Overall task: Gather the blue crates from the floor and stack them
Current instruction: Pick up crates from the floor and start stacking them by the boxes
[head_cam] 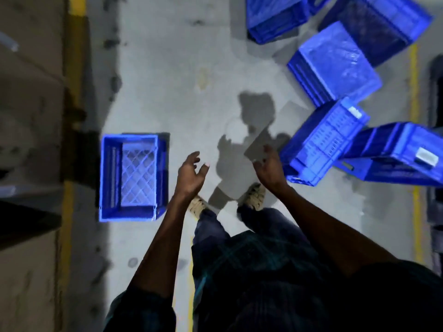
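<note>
An upright blue crate (133, 177) with a lattice bottom stands on the grey floor at the left. Several more blue crates lie tumbled at the right: one on its side (322, 142) nearest me, another (398, 154) behind it, an overturned one (335, 65) further off, and others (275, 17) at the top. My left hand (190, 174) hangs in the air with relaxed fingers and holds nothing. My right hand (269, 167) is also empty, fingers loose, just left of the nearest tipped crate without touching it.
Yellow floor lines (416, 116) run along the right and the left (74, 56). Brown boxes or shelving (28, 116) fill the left edge. A dark object (436, 92) sits at the far right. My feet (254, 196) stand on bare grey floor between the crates.
</note>
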A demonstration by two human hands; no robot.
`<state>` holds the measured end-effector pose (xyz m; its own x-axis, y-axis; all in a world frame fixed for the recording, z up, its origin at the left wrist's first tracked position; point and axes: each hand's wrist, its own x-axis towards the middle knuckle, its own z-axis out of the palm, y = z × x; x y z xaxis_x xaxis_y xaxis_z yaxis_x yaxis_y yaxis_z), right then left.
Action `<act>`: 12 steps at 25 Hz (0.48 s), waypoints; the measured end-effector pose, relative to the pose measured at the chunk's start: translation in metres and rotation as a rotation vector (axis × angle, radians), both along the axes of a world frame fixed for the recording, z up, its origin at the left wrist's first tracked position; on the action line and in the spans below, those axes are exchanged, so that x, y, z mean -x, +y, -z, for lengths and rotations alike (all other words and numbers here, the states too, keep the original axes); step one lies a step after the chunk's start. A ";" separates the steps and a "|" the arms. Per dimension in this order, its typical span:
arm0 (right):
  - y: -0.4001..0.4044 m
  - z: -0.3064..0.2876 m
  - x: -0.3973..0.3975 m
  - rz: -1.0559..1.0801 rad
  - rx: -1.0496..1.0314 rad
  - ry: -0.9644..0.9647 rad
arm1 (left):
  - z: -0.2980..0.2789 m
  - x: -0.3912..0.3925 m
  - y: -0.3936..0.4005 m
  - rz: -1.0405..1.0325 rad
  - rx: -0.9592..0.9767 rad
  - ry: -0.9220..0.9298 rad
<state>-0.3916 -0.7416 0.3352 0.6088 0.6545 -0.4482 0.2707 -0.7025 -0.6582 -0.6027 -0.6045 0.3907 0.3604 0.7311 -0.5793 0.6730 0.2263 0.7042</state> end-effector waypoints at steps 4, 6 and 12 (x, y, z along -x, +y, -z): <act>-0.089 -0.018 -0.098 0.146 -0.005 -0.056 | -0.005 -0.114 -0.025 0.190 -0.026 -0.006; -0.134 -0.022 -0.146 0.223 -0.007 -0.076 | -0.009 -0.183 -0.045 0.297 -0.029 -0.019; -0.203 -0.037 -0.238 0.492 -0.003 -0.022 | -0.029 -0.343 -0.097 0.554 -0.049 -0.059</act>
<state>-0.1539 -0.9445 0.3724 0.8555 0.2883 -0.4302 -0.0790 -0.7484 -0.6586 -0.2598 -0.7010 0.4196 0.7292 0.4486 -0.5168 0.6412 -0.1842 0.7449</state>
